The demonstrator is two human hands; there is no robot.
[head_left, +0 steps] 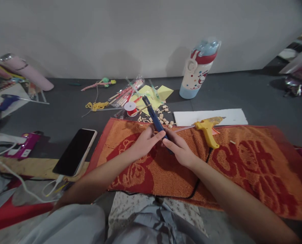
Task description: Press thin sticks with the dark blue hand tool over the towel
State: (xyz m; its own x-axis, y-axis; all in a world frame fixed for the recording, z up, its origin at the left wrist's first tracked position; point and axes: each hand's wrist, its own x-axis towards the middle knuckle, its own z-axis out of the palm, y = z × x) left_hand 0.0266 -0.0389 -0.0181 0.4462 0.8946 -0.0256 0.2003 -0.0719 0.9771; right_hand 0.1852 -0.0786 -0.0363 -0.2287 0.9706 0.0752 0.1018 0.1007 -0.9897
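Both hands meet over the orange towel, around a long, slim dark blue tool with a black end, shaped like a box cutter. It slants away from me, its black end over the small wooden pieces. My left hand grips it from the left with the thumb on top. From the right, my right hand closes around its near end. A thin wooden stick crosses near the tool's far end; whether it touches the tool I cannot tell. A red ribbon spool lies just left of that stick.
A yellow glue gun lies on the orange towel, beside a white board. Behind stand a bottle and yellow paper. At left are a phone, a power strip and a blue glue gun.
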